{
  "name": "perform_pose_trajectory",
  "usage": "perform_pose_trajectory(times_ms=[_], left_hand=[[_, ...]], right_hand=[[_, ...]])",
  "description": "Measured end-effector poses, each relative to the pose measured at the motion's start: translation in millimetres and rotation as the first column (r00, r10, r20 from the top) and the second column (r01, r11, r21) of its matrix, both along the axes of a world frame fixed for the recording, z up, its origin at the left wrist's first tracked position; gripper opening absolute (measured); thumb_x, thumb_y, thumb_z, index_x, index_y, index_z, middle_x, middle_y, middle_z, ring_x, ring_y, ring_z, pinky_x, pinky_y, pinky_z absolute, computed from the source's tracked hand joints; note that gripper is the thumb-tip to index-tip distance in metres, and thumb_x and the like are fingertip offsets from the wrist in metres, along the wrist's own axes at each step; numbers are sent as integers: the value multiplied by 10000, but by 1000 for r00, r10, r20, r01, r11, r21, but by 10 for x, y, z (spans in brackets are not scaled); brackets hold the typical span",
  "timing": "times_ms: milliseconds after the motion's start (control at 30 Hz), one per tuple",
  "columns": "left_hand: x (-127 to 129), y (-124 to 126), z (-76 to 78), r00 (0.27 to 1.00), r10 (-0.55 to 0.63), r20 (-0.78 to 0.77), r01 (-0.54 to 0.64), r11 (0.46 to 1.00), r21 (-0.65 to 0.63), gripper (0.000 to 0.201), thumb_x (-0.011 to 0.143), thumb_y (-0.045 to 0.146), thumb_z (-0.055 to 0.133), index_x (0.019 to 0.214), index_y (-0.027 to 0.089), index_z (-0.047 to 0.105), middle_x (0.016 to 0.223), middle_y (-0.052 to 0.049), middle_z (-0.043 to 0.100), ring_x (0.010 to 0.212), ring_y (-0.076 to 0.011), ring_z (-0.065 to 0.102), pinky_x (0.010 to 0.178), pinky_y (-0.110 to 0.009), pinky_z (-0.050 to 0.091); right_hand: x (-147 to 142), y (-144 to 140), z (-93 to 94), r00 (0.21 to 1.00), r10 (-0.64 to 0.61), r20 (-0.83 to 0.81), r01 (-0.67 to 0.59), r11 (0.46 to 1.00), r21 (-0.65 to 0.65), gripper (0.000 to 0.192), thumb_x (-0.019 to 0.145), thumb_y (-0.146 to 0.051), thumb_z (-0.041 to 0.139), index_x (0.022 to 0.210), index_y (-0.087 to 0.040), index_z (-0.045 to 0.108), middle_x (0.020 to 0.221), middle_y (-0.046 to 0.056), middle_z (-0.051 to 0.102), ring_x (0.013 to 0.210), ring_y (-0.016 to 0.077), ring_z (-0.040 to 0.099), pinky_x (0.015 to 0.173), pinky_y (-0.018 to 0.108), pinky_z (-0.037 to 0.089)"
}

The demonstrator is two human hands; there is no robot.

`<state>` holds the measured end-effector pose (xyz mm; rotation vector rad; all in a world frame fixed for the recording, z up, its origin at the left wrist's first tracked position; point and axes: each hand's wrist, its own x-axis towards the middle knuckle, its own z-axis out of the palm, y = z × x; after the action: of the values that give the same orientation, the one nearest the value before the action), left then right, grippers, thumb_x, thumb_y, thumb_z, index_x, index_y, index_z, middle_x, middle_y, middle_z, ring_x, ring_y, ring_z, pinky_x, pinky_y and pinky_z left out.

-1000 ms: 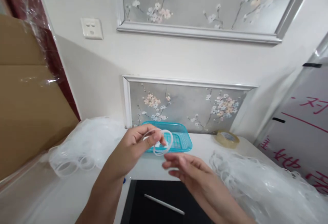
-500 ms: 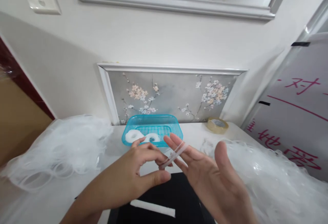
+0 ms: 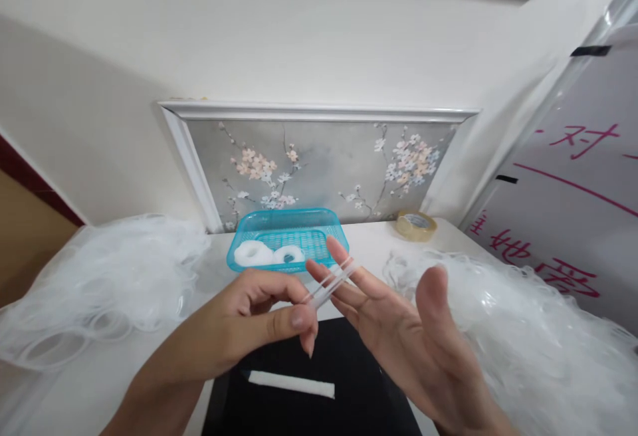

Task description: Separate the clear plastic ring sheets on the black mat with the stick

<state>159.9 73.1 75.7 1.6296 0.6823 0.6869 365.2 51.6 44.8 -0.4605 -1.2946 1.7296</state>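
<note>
Hands (image 3: 259, 320) (image 3: 393, 326) stretch clear ring (image 3: 329, 281) above black mat (image 3: 349, 383).

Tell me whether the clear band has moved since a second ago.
Yes. The clear band was held up by the left hand in front of the blue basket; now it sits below it, around the right hand's fingers.

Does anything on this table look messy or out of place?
Nothing looks damaged. Clear ring heaps sprawl loosely on both sides, while the left hand stretches a clear band over the right hand's fingers.
</note>
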Motion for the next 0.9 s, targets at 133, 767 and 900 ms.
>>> perform_pose_trajectory(times_ms=[133,767,900], left_hand=[[-5,20,6,990,-24,140,26,1000,-15,270,921,386,607,761,176,667,779,-17,662,774,-142,589,745,-231,435],[-76,-33,-16,961,138,238,-183,967,179,829,837,820,100,1117,333,710,1192,-45,652,1108,-323,521,980,-489,335],[-56,-69,26,951,96,294,-122,990,71,886,837,820,82,1108,269,721,1203,-88,643,1059,-325,541,934,-479,358]], right_hand=[[13,-43,13,997,-53,49,51,998,31,740,818,-798,183,1394,-400,423,1482,-22,410,1433,247,236,1173,534,73],[-36,-82,-48,761,-539,361,197,722,663,614,734,-800,450,1017,-326,719,960,28,735,1321,354,403,1057,634,-224],[-36,-79,-75,755,-558,343,197,693,694,510,801,-718,474,1043,-327,693,1051,30,720,1340,343,380,1051,672,-189]])
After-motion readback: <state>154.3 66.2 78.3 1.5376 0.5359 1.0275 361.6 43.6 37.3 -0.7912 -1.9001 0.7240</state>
